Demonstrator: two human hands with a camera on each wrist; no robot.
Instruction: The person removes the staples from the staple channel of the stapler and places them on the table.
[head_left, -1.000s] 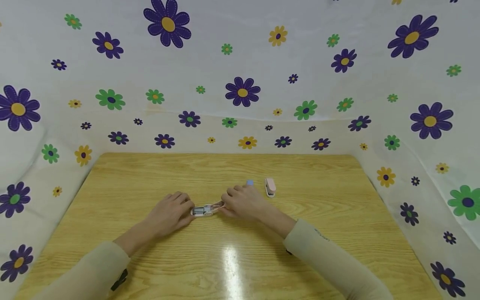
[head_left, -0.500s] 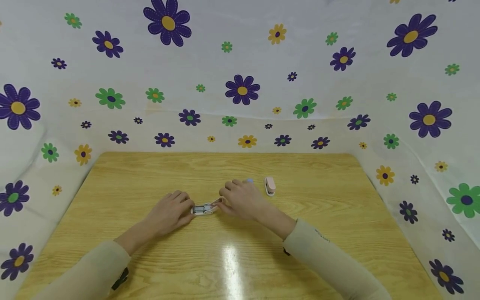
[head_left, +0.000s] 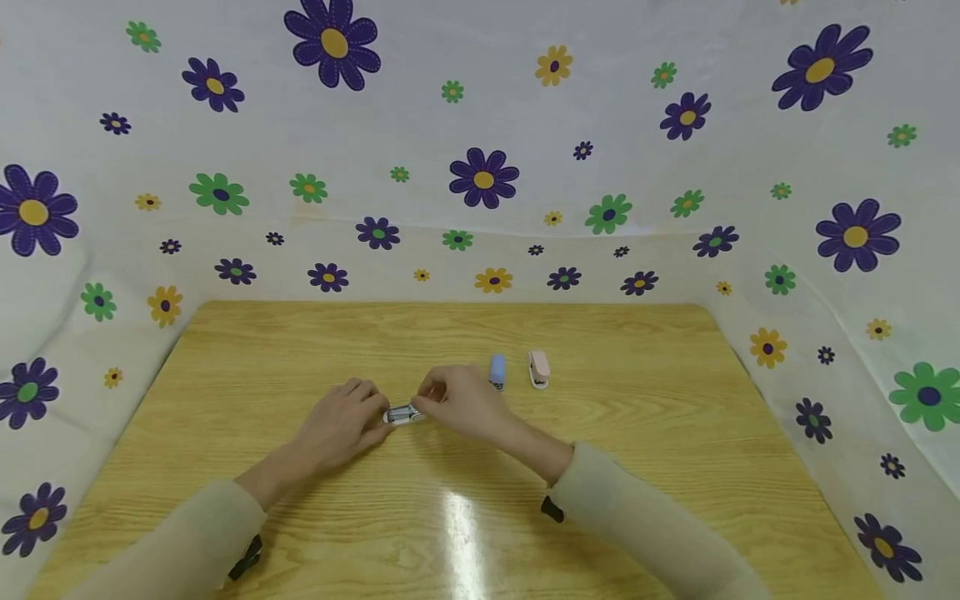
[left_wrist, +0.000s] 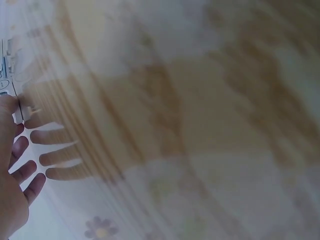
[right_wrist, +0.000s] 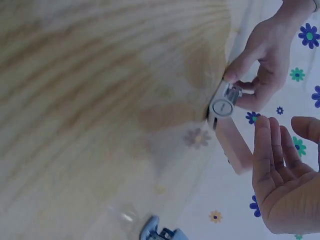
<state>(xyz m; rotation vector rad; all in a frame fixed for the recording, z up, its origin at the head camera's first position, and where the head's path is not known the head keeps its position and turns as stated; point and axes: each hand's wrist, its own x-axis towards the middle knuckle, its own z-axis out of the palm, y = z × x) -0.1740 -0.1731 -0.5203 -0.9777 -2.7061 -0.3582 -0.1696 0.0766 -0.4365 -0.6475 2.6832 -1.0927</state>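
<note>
A small stapler [head_left: 402, 413] lies swung open on the table, its metal staple channel showing. My left hand [head_left: 343, 421] pinches its left end between thumb and fingers; in the left wrist view, that stapler [left_wrist: 19, 111] shows at the left edge. My right hand [head_left: 465, 404] hovers over the hinge end and covers it in the head view. From the right wrist, the stapler's pink top arm [right_wrist: 234, 146] is seen folded back from the round hinge, while the right fingers [right_wrist: 263, 150] reach up beside it, thumb spread apart, with nothing visible between them.
Just beyond my right hand, a blue mini stapler [head_left: 497, 369] sits on the wooden table [head_left: 600, 500]. A pink mini stapler [head_left: 538, 369] stands to its right. Flower-printed cloth [head_left: 615, 100] walls the table at the back and both sides.
My right hand has let go of the stapler's pink arm and shifted left over the hinge, uncovering the blue stapler. My left hand has stayed on the stapler's end.
</note>
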